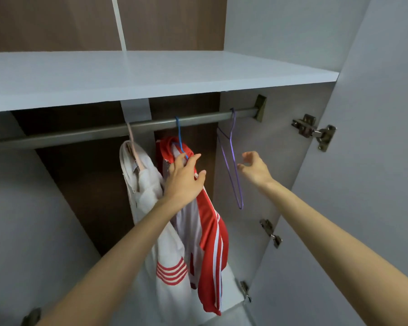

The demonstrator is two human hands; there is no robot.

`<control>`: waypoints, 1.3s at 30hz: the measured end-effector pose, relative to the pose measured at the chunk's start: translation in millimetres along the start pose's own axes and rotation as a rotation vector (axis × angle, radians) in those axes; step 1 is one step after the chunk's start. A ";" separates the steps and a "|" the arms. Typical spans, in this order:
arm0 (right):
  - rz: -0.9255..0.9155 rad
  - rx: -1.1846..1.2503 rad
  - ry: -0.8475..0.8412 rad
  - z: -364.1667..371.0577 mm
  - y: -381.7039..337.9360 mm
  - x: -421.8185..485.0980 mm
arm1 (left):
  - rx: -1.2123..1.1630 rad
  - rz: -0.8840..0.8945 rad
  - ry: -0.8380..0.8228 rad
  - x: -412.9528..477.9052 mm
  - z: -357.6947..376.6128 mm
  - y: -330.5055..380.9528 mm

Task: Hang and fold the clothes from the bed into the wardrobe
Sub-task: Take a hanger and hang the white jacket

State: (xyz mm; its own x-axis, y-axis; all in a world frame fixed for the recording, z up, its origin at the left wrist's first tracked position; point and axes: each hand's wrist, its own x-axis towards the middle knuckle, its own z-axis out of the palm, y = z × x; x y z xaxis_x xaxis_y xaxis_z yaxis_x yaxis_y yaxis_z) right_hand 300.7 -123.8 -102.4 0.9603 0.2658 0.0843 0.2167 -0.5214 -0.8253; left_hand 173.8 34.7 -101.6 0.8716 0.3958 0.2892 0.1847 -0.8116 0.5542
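Two bare forearms are stretched up into the wardrobe [99, 196], the left from 7 o'clock, the right from 4 o'clock. Open room is bounded above by a grey shelf [151, 76]. Under its front edge a metal rail [80, 135] is run from 9 o'clock towards 2 o'clock and fixed there in a bracket [260, 107]. At 3 o'clock an opened door [363, 184] with its hinge [316, 131] is seen. Free rail is seen at 9 o'clock of the clothes, and a gap between the jacket and the purple hanger. A red-and-white jacket [212, 231] is hung on a blue hanger [180, 135] near the middle of the rail, its long axis dropped towards 6 o'clock, collar at 12 o'clock. The left hand [186, 177] is laid on the jacket's shoulder just under the hook, fingers spread and fairly straight, nothing clenched. At the jacket's 9 o'clock, touching it, a white top [146, 184] with red sleeve stripes is hung on a pink hanger [131, 137]. At its 3 o'clock a bare purple hanger [233, 165] is hung edge-on, long and narrow, pointed down. The right hand [254, 169] is held just beside that hanger at 3 o'clock, fingers loosely curled and nothing grasped; whether the wire is touched cannot be told.
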 end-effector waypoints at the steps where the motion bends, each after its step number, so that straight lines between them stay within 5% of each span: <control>1: 0.010 0.001 -0.015 4.0 1.4 8.0 | 0.035 -0.022 0.007 5.5 6.6 -2.1; 10: 0.040 0.085 -0.160 35.2 -0.5 86.8 | 0.109 -0.086 0.087 43.4 40.8 -23.0; 23: -0.096 0.179 0.148 21.3 -4.0 91.7 | 0.150 -0.070 0.071 36.6 35.0 -29.8; 39: -0.042 0.012 0.198 -61.8 27.0 -167.8 | 0.004 0.392 -0.062 -102.0 14.8 48.4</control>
State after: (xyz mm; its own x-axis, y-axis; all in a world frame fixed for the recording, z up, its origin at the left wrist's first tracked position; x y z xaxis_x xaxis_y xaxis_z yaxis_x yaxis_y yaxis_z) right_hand 156.3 -232.6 -104.4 0.9665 0.1222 0.2259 0.2565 -0.5034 -0.8251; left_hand 100.6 -51.4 -115.8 0.9020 0.0287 0.4308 -0.1663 -0.8977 0.4080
